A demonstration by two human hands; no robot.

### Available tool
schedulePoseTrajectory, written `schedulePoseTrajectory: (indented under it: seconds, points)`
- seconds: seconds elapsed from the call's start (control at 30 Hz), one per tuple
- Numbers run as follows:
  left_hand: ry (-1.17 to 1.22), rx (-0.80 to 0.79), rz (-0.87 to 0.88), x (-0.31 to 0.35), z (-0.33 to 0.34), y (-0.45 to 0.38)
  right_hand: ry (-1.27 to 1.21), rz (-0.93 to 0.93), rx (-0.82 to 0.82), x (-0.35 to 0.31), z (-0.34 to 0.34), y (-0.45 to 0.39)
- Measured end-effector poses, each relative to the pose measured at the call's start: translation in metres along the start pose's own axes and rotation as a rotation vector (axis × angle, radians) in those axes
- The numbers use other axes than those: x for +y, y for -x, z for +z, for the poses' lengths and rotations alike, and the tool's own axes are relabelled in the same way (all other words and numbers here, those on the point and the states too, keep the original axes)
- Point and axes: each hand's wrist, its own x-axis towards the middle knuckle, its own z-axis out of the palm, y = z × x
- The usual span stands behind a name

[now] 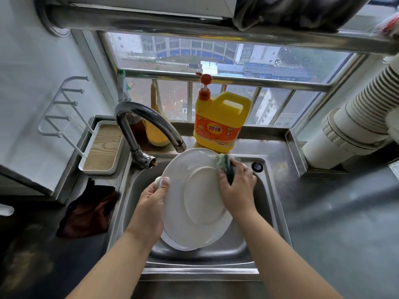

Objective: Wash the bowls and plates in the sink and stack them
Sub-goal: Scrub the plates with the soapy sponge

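Nearest the camera, two bare forearms reach out over the front edge of the steel sink (278, 214), and both hands are busy with one white plate (194, 199). The plate is held tilted over the basin with its underside facing up, foot ring showing, and its near edge dips low toward the bottom of the sink.

The left hand (151, 203) grips the plate's left rim, thumb lying on the underside, the other fingers curled round behind it, soapy foam on the fingertips. The right hand (235, 186) is clamped on a green and yellow sponge (224, 167), pressing it against the plate's far right edge.

Left of the sink, a dark red cloth (88, 210) lies crumpled on the counter. A bit farther on that side there's a white tray with a wooden base (103, 147) and a white wire rack (62, 106) against the wall.

The curved chrome faucet (146, 124) arches over the far left of the basin, spout just above the plate's top edge. Behind the sink on the ledge stands a yellow dish soap jug (220, 119) with an orange pump, a yellow bottle (156, 132) to its left, both in front of the window (216, 59). Far right, a white ribbed duct pipe (354, 121).
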Motion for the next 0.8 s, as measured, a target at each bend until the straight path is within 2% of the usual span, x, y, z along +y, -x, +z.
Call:
schedulePoseTrajectory:
  seconds: [0.07,0.17,0.27,0.33,0.43,0.57,0.67,0.8]
  points:
    - [0.014,0.033,-0.009,-0.001,0.007,-0.002,-0.013,-0.137,-0.029,-0.01,0.007,0.014]
    - [0.065,0.087,-0.03,0.001,0.013,-0.007,-0.031,-0.327,-0.163,-0.018,0.021,0.041]
    - [0.094,0.155,-0.032,0.003,0.008,-0.011,-0.006,-0.444,-0.271,0.0,0.021,0.055]
    - [0.096,0.187,-0.026,0.002,0.003,-0.011,0.034,-0.44,-0.282,0.024,0.013,0.055]
    - [0.098,0.209,-0.04,0.001,-0.002,-0.009,0.062,-0.253,-0.185,0.049,-0.001,0.043]
    - [0.074,0.162,-0.065,-0.005,0.004,-0.004,0.08,-0.119,-0.082,0.028,-0.004,0.016]
    - [0.066,0.134,-0.042,-0.007,0.012,-0.001,0.011,-0.185,-0.081,-0.01,0.004,0.012]
    - [0.135,0.183,-0.021,-0.003,0.01,-0.003,-0.009,-0.411,-0.248,-0.022,0.013,0.04]
